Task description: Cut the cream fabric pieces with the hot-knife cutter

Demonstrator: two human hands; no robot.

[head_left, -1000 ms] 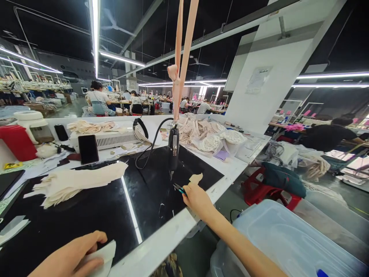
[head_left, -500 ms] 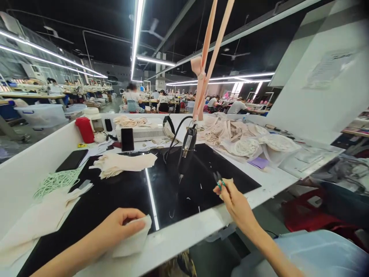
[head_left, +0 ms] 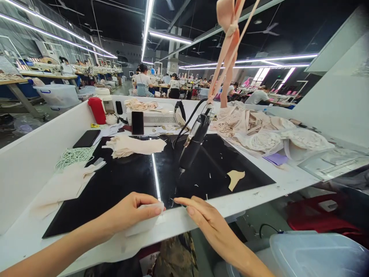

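My left hand point(head_left: 129, 213) is closed on pale fabric pieces point(head_left: 142, 225) at the front edge of the table. Thumb on top, it pinches them near their right end. Just to the right, my right hand point(head_left: 207, 219) is closed around small thread snips point(head_left: 172, 199). Only the tip of the snips and a dark bit under the fingers show; the handle is hidden. The tip points at the fabric, a short way from it. A cut beige piece point(head_left: 235, 179) lies on the black board point(head_left: 127, 181), beyond my right hand.
A black hand tool point(head_left: 194, 142) hangs by peach straps point(head_left: 227, 50) over the board. Cut fabric pieces point(head_left: 135, 146) lie behind, more point(head_left: 69, 181) at left beside green cord point(head_left: 75, 157). Lace garments point(head_left: 259, 134) are heaped at right. A phone point(head_left: 137, 123) stands at the back.
My right hand has come left from the board's right side to beside my left hand, snips still in it. A beige piece now lies on the board. The view has shifted.
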